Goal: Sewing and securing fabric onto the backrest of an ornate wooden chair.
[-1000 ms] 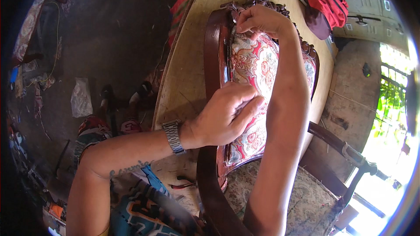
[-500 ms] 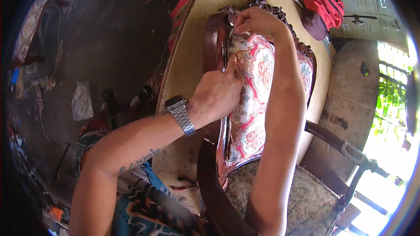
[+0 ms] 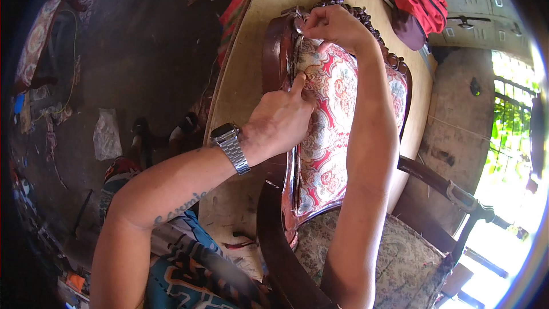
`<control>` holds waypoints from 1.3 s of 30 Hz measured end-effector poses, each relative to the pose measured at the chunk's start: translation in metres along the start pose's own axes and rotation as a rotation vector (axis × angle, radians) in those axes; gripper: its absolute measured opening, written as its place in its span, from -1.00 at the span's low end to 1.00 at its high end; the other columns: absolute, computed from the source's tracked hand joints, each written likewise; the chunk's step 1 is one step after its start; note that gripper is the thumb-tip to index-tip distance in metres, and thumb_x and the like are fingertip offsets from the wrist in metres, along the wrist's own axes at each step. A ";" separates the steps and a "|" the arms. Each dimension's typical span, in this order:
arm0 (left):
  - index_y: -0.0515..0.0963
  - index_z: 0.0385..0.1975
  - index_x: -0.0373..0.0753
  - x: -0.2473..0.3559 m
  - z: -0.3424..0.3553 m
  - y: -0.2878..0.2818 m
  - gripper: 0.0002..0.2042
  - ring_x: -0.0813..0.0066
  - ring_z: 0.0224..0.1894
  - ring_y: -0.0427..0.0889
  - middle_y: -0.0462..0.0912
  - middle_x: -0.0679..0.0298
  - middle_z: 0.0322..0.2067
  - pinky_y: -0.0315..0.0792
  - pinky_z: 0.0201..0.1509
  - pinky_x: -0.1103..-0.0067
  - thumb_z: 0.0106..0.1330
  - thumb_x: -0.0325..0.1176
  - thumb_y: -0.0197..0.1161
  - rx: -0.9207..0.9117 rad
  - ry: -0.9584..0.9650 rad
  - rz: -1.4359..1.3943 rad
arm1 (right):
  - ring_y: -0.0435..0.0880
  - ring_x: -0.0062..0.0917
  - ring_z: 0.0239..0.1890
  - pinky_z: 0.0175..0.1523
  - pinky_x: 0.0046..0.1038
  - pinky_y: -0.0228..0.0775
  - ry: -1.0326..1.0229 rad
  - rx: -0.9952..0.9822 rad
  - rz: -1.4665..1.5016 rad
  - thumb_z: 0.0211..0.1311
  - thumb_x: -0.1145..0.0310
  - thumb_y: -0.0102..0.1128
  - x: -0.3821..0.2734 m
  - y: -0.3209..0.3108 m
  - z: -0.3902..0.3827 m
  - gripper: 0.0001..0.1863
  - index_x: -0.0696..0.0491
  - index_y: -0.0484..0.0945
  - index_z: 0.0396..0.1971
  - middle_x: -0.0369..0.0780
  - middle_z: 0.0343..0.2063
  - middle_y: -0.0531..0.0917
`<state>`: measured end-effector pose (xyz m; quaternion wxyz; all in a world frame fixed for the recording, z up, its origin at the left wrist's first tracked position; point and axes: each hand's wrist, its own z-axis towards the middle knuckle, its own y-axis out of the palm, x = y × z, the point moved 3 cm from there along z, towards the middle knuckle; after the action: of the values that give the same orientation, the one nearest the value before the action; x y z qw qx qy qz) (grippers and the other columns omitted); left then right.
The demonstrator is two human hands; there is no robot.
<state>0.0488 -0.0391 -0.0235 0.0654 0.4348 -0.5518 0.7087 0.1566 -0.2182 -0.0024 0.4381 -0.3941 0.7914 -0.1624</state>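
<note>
A carved dark-wood armchair back with a red-and-cream floral padded panel lies over a plywood board. My left hand rests on the panel's left part, index finger stretched against the seam beside the frame, other fingers curled. My right hand is pinched at the panel's top left corner, by a thin pale strip along the frame; what its fingertips hold is too small to make out. My right forearm hides part of the panel. The worn patterned seat shows below the back.
The armrest reaches right. A red bag sits by metal cabinets at upper right. On the floor at left lie a plastic bag and scraps near another upholstered piece. A barred opening is at right.
My left hand has moved up the panel from its middle, its index finger extending from a curled hand onto the seam. My right hand stays at the top corner, shifted slightly left in view.
</note>
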 end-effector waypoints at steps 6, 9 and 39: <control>0.59 -0.20 -0.27 -0.002 -0.001 0.001 -0.79 0.11 -0.39 0.71 0.36 -0.27 0.13 0.60 -0.29 0.35 0.28 -0.33 0.12 0.015 0.010 0.000 | 0.59 -0.65 -0.48 -0.45 -0.54 0.56 -0.062 0.108 0.047 0.08 0.51 0.33 -0.005 0.005 -0.009 -0.88 0.21 0.59 -0.39 -0.28 -0.50 0.62; 0.59 -0.20 -0.28 0.000 0.000 0.000 -0.79 0.12 -0.41 0.70 0.37 -0.26 0.12 0.60 -0.29 0.36 0.30 -0.33 0.12 0.009 0.012 -0.008 | 0.58 -0.66 -0.51 -0.45 -0.54 0.54 -0.082 0.125 0.006 0.08 0.51 0.32 -0.006 0.006 -0.010 -0.89 0.21 0.60 -0.40 -0.28 -0.53 0.62; 0.57 -0.25 -0.31 -0.001 0.003 -0.001 -0.82 0.08 -0.40 0.71 0.38 -0.28 0.11 0.61 -0.33 0.33 0.25 -0.38 0.12 0.015 0.015 0.011 | 0.58 -0.61 -0.44 -0.35 -0.43 0.65 0.021 -0.119 0.019 0.02 0.48 0.29 0.001 -0.002 0.007 -0.91 0.16 0.58 -0.47 -0.29 -0.48 0.61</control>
<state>0.0512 -0.0411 -0.0232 0.0624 0.4272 -0.5481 0.7164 0.1630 -0.2196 -0.0053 0.4071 -0.4102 0.8079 -0.1152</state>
